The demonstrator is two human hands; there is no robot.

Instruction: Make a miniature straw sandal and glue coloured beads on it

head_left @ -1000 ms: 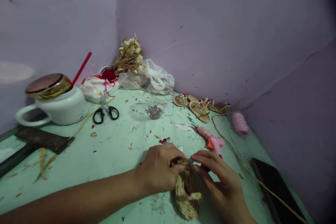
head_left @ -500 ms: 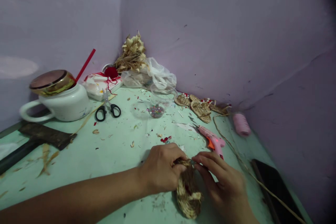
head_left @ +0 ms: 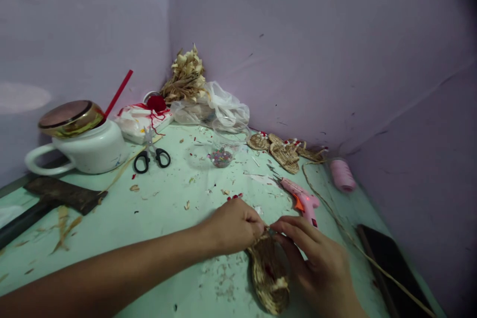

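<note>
Head view: woven straw piece (head_left: 265, 282) likely light, springy; best held by rim; left hand (head_left: 235, 227) pinches far end; right hand (head_left: 317, 254) beside it, can't tell its grip.

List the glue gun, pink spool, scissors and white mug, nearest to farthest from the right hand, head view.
1. Glue gun: just beyond the right hand.
2. Pink spool: farther back, rightward.
3. Scissors: well to the left.
4. White mug: far left.
</note>
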